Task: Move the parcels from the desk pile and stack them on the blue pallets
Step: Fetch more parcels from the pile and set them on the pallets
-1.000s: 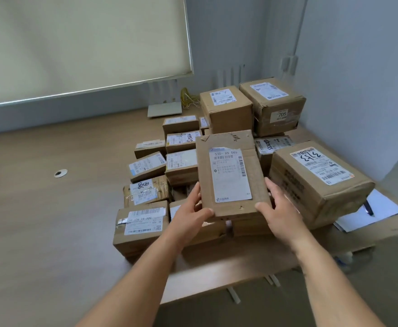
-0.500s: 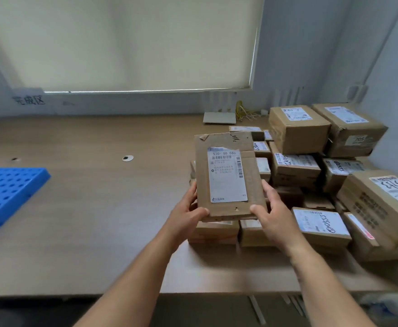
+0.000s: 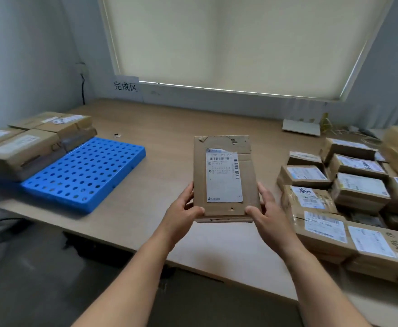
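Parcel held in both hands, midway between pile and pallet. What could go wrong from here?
The left hand and right hand grip the flat parcel only at its near end, so the far end might dip or slip. Stacked parcels sit along the left edge of the blue pallet; a careless set-down might nudge them.

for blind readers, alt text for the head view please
The left hand and right hand hold a flat labelled parcel above a wooden desk. Blue pallet with stacked parcels at left, parcel pile at right.
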{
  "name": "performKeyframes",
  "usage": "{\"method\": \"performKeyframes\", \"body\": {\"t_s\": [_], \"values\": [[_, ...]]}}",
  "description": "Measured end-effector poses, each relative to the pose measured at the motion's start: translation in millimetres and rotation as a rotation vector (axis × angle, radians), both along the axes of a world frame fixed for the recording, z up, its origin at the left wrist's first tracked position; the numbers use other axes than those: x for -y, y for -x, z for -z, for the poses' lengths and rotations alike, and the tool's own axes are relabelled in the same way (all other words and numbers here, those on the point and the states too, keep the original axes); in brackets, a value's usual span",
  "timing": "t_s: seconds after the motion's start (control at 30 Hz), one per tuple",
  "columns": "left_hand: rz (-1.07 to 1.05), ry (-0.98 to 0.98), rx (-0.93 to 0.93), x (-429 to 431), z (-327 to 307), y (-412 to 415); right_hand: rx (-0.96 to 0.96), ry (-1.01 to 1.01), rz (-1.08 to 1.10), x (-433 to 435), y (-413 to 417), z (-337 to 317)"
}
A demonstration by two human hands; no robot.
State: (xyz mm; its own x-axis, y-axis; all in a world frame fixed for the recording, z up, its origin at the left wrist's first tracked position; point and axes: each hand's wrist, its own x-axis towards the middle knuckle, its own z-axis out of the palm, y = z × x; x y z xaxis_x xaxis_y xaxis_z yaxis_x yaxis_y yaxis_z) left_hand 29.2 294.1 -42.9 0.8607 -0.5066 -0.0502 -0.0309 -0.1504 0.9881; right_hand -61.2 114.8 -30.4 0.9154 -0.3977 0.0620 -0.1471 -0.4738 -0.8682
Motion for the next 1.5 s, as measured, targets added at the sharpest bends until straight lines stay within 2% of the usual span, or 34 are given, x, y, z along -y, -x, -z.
{"method": "performKeyframes", "body": {"t_s": [0.3, 0.7, 1.07, 1.5], "values": [[-0.219, -0.005, -0.001, -127.7, 3.9, -42.6, -0.04, 0.016, -0.15, -114.9, -81.9, 18.8], [-0.437, -0.104, -0.049, -220.5, 14.0, -140.2, -0.057, -0.024, -0.285, -202.5, -216.0, 38.1], [-0.429, -0.24, -0.087, -252.0, 9.0, -272.4, -0.124, -0.072, -0.288, -238.4, -347.0, 48.4], [-0.362, -0.275, -0.146, -270.5, 32.5, -369.8, -0.262, -0.075, -0.233, -267.1, -421.1, 63.6]]}}
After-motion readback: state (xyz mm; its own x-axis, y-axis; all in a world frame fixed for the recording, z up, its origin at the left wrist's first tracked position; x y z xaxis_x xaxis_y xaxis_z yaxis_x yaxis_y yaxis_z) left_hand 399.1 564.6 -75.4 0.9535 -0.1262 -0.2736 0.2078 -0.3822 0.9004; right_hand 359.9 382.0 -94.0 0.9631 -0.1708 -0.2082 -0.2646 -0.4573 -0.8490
